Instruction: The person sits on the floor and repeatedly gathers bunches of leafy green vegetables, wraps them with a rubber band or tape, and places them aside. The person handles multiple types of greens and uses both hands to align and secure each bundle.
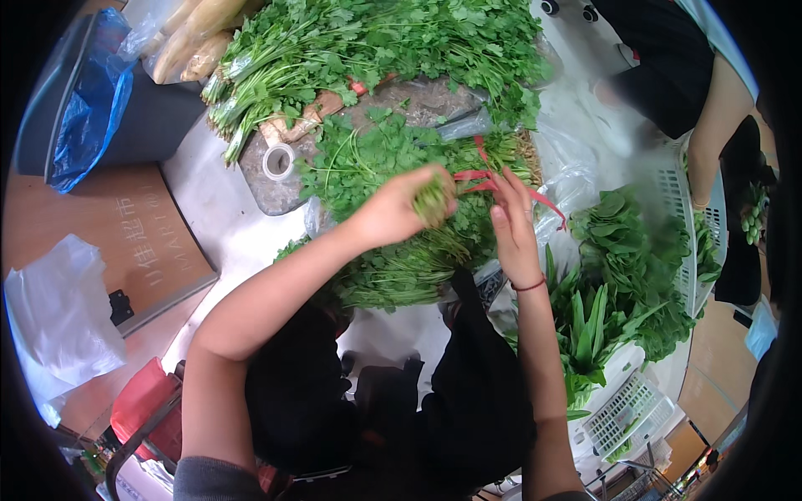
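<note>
My left hand (406, 205) is closed round a small bundle of green stems (431, 201), slightly blurred, above the middle of a coriander pile (369, 160). Just to its right, my right hand (517, 235) has its fingers at a thin red tie strip (473, 175). One end of the strip sticks up, and another trails out to the right past the hand. Whether those fingers pinch the strip or only touch it is unclear. More stems and leaves (401, 275) lie beneath both hands, between my knees.
Bundled coriander (388, 37) is heaped at the back. A tape roll (278, 161) rests on a dark slab (276, 194). Leafy greens (626, 250) and a white plastic basket (680, 219) stand right, with another person's arm (714, 131) reaching there. A dark bin (156, 113) stands left.
</note>
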{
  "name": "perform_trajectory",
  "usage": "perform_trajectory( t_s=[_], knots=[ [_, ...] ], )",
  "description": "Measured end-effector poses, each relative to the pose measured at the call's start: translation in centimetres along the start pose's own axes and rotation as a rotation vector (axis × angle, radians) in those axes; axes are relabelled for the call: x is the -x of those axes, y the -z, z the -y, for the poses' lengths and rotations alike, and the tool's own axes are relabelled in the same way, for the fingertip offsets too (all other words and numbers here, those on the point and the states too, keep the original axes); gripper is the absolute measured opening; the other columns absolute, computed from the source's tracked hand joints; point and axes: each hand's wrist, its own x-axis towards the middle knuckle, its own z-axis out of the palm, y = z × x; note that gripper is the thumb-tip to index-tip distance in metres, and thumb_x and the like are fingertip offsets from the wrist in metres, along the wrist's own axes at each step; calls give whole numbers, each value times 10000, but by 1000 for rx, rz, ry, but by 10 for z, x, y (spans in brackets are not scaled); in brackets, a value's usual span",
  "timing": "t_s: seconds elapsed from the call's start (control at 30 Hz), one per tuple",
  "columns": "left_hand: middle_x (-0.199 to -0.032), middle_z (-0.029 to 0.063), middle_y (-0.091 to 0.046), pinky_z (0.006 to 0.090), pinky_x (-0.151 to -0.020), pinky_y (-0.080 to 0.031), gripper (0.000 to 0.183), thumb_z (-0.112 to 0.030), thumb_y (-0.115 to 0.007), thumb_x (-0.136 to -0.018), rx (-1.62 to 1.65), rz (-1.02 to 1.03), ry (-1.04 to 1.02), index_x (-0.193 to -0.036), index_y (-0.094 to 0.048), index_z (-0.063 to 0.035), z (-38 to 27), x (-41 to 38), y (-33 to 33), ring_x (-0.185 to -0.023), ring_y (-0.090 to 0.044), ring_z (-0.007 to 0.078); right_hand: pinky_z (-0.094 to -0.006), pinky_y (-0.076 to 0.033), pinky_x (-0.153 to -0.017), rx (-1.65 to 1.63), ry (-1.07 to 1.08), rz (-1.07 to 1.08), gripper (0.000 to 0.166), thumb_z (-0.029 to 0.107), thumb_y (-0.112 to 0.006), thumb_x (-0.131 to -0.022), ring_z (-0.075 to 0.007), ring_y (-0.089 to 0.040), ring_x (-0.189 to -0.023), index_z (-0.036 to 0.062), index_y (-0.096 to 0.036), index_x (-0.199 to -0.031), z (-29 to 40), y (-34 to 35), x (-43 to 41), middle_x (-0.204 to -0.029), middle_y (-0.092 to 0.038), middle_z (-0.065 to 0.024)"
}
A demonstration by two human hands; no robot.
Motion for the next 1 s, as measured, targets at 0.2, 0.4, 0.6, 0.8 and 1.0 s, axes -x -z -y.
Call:
perform_trajectory(
  t_s=[0.2,0.4,0.6,0.8,1.0],
  knots=[
    [-726,66,-540,367,-807,-441,143,-128,-560,-795,346,-420,-27,-827,-456,-37,-43,-16,54,-723,-547,159,-347,-418,-748,153,-20,400,280,55,-552,-743,-287,-511,-889,37,-506,-1018,-26,-7,11,-1020,-502,-136],
    [-734,35,-497,381,-827,-417,118,-170,-476,-854,362,-471,-470,-839,-463,-53,-93,-4,100,-736,-533,172,-387,-408,-739,445,-28,405,517,203,-658,-677,-293,-497,-882,53,-436,-1119,-34,-41,40,-944,-496,-125],
    [-695,54,-420,461,-872,-377,118,-142,-445,-848,-108,-898,-750,-755,-445,-70,-138,20,124,-738,-488,210,-374,-393,-698,547,89,447,328,168,-644,-673,-276,-494,-849,64,-525,-960,-35,-39,35,-923,-494,-81],
    [-861,68,-514,361,-745,-383,368,-37,-649,-535,-741,-50,-428,-881,-531,-78,-76,7,45,-848,-499,248,-400,-383,-705,334,2,425,261,148,-618,-673,-301,-520,-824,48,-559,-907,-20,-20,37,-869,-546,-134],
    [-1029,44,-488,324,-806,-361,452,-30,-627,-550,-697,334,-270,-983,-513,-91,-14,13,-22,-980,-464,218,-358,-427,-712,-2,-142,223,270,-23,-549,-655,-366,-520,-811,16,-554,-922,12,-4,31,-858,-547,-172]
  ],
)
